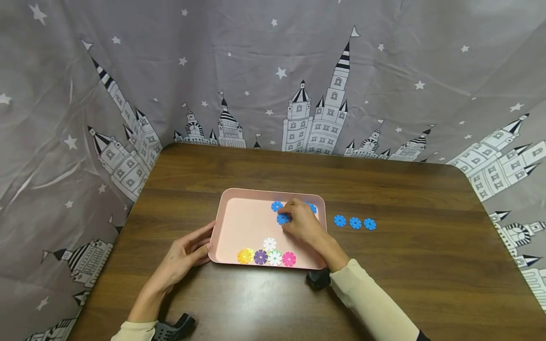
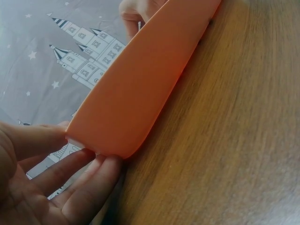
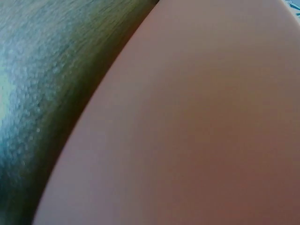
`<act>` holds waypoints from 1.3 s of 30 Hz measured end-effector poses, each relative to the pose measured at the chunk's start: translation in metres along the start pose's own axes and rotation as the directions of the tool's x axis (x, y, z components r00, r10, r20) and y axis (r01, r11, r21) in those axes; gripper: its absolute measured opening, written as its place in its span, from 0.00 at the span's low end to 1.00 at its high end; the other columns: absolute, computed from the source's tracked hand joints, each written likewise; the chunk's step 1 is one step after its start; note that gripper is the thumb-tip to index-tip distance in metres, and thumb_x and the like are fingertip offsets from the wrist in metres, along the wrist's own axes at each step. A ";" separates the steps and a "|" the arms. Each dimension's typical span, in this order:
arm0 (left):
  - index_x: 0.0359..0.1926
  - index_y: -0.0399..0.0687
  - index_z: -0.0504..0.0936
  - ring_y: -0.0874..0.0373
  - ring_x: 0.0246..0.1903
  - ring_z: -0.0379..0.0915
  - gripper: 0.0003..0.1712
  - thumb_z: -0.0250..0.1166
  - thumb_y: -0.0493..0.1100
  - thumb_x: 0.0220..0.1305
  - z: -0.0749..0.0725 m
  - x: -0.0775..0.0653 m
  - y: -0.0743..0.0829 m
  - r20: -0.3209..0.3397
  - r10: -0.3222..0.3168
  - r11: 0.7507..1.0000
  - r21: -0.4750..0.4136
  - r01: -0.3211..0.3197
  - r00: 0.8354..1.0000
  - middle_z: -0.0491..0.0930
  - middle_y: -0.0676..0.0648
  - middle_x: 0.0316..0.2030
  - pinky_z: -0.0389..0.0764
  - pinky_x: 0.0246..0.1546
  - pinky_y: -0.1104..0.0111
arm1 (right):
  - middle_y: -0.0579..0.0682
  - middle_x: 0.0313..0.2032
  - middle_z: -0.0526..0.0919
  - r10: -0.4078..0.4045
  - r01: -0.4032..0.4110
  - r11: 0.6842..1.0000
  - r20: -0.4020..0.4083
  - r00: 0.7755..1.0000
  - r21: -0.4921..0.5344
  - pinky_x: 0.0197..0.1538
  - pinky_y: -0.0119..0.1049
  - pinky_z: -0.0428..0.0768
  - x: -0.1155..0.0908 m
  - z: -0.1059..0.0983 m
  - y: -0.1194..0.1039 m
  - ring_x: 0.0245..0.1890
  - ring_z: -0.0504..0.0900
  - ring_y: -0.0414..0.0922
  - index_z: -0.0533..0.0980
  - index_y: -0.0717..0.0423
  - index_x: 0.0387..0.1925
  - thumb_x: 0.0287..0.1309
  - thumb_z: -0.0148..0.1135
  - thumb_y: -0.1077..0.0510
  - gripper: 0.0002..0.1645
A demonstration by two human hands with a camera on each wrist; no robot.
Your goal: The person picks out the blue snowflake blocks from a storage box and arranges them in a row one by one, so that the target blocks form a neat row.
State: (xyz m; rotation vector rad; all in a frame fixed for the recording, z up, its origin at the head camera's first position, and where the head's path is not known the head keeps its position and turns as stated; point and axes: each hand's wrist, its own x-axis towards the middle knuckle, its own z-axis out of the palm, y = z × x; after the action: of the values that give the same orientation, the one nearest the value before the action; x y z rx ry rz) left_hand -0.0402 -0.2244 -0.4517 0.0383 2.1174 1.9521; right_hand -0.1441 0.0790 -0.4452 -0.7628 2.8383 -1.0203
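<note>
A shallow pink tray (image 1: 243,222) lies on the wooden table in the head view. My left hand (image 1: 185,253) holds its left end; up close in the left wrist view, the thumb and fingers (image 2: 93,187) meet the tray's wall (image 2: 136,84), which looks orange there. Inside the tray, my right hand (image 1: 304,222) pinches a blue snowflake disc (image 1: 282,219). Another blue disc (image 1: 277,206) lies just behind it, and more blue ones (image 1: 313,208) are partly hidden behind the hand. A blurred pink surface (image 3: 197,117) fills most of the right wrist view.
Along the tray's near side sit yellow (image 1: 245,256), purple (image 1: 260,257), white (image 1: 269,244), green-white (image 1: 275,258) and pink (image 1: 289,259) discs. Right of the tray, three blue discs (image 1: 355,222) form a row on the table (image 1: 418,255). A grey castle-print curtain (image 1: 256,71) hangs behind.
</note>
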 end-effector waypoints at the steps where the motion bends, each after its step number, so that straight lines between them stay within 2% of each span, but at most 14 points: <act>1: 0.73 0.37 0.61 0.57 0.55 0.74 0.33 0.59 0.34 0.70 0.000 0.000 0.000 0.001 -0.001 1.000 -0.004 0.001 1.000 0.65 0.28 0.66 0.82 0.45 0.63 | 0.54 0.38 0.79 0.000 0.000 1.000 -0.002 1.000 0.001 0.39 0.36 0.78 0.000 0.000 0.000 0.36 0.76 0.47 0.85 0.65 0.42 0.40 0.73 0.72 0.20; 10: 0.73 0.36 0.61 0.57 0.55 0.75 0.33 0.59 0.34 0.70 0.000 0.000 0.001 0.009 0.000 1.000 -0.004 0.000 1.000 0.64 0.27 0.66 0.82 0.46 0.63 | 0.55 0.40 0.79 0.032 -0.031 0.999 -0.016 0.999 0.028 0.42 0.38 0.80 -0.004 -0.006 -0.001 0.38 0.78 0.48 0.84 0.65 0.43 0.41 0.72 0.72 0.21; 18: 0.73 0.37 0.61 0.59 0.55 0.74 0.33 0.60 0.35 0.70 0.001 0.000 0.002 0.004 -0.006 1.000 0.010 0.006 1.000 0.64 0.28 0.66 0.82 0.45 0.63 | 0.55 0.43 0.80 0.024 -0.019 0.998 -0.072 0.997 0.063 0.46 0.42 0.81 -0.014 -0.027 0.010 0.42 0.78 0.50 0.84 0.65 0.45 0.44 0.74 0.68 0.21; 23: 0.73 0.38 0.61 0.61 0.55 0.74 0.33 0.60 0.35 0.70 0.001 0.000 0.002 0.001 -0.001 1.000 0.019 0.001 1.000 0.64 0.29 0.67 0.82 0.45 0.62 | 0.55 0.44 0.80 0.056 -0.042 0.993 -0.128 0.990 0.112 0.44 0.43 0.84 -0.026 -0.042 0.021 0.40 0.81 0.49 0.84 0.65 0.46 0.46 0.73 0.69 0.21; 30: 0.73 0.36 0.60 0.62 0.54 0.74 0.33 0.59 0.35 0.71 0.001 0.000 0.001 0.000 0.011 1.000 0.022 -0.011 1.000 0.63 0.28 0.67 0.83 0.45 0.62 | 0.55 0.45 0.79 0.157 -0.128 0.980 -0.196 0.968 0.153 0.47 0.43 0.84 -0.042 -0.063 0.039 0.42 0.83 0.51 0.83 0.66 0.48 0.47 0.75 0.69 0.22; 34: 0.73 0.35 0.59 0.64 0.54 0.75 0.33 0.59 0.35 0.71 0.001 0.000 0.001 0.008 0.019 1.000 0.019 -0.019 1.000 0.63 0.27 0.66 0.83 0.44 0.63 | 0.58 0.45 0.78 0.186 -0.144 0.973 -0.245 0.952 0.180 0.48 0.41 0.83 -0.054 -0.074 0.055 0.44 0.83 0.53 0.82 0.68 0.48 0.48 0.72 0.72 0.22; 39: 0.73 0.35 0.59 0.67 0.53 0.74 0.33 0.59 0.37 0.71 0.001 0.000 0.001 0.009 0.016 0.999 0.033 -0.016 1.000 0.61 0.28 0.67 0.83 0.44 0.65 | 0.58 0.46 0.79 0.226 -0.195 0.972 -0.300 0.927 0.130 0.48 0.43 0.83 -0.074 -0.086 0.083 0.44 0.83 0.54 0.82 0.67 0.48 0.49 0.73 0.71 0.21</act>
State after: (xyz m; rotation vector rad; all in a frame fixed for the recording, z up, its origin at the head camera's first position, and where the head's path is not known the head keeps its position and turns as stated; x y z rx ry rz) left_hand -0.0405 -0.2230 -0.4511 0.0704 2.1506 1.9217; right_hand -0.1315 0.2187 -0.4376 -0.2968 3.0088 -1.3380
